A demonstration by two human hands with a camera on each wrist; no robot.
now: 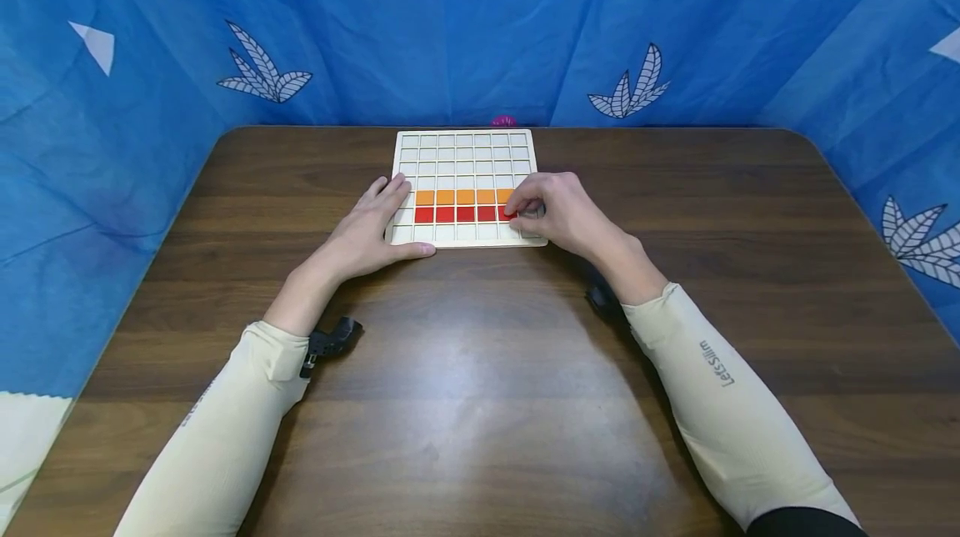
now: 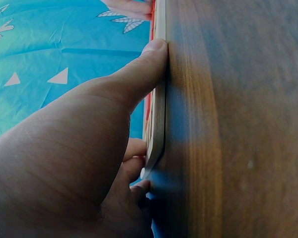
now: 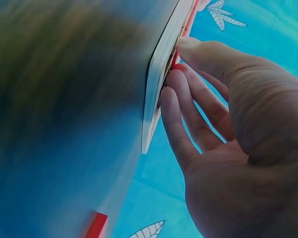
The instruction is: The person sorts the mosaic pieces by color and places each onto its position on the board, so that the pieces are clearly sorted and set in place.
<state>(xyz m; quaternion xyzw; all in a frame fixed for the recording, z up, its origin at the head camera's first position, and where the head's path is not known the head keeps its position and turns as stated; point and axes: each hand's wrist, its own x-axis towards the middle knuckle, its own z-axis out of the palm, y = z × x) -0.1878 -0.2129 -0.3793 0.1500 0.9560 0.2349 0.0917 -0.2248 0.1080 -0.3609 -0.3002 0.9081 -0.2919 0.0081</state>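
Observation:
A white gridded board (image 1: pixel 465 155) lies at the back of the table, with a row of orange square tiles (image 1: pixel 465 197) and a row of red square tiles (image 1: pixel 465 214) in its cells. My left hand (image 1: pixel 363 228) rests on the board's left side, fingers spread along the edge and thumb on the near rim. At the right end of the red row, my right hand (image 1: pixel 558 208) pinches a red tile (image 3: pixel 176 60) between thumb and fingers. The fingers partly cover that tile and the cells around it.
The board stands on a brown wooden table (image 1: pixel 465 370), with a blue patterned cloth (image 1: pixel 375 37) hanging behind it. Another red piece (image 3: pixel 96 226) appears low in the right wrist view. Dark wrist devices (image 1: pixel 330 343) sit at both sleeves.

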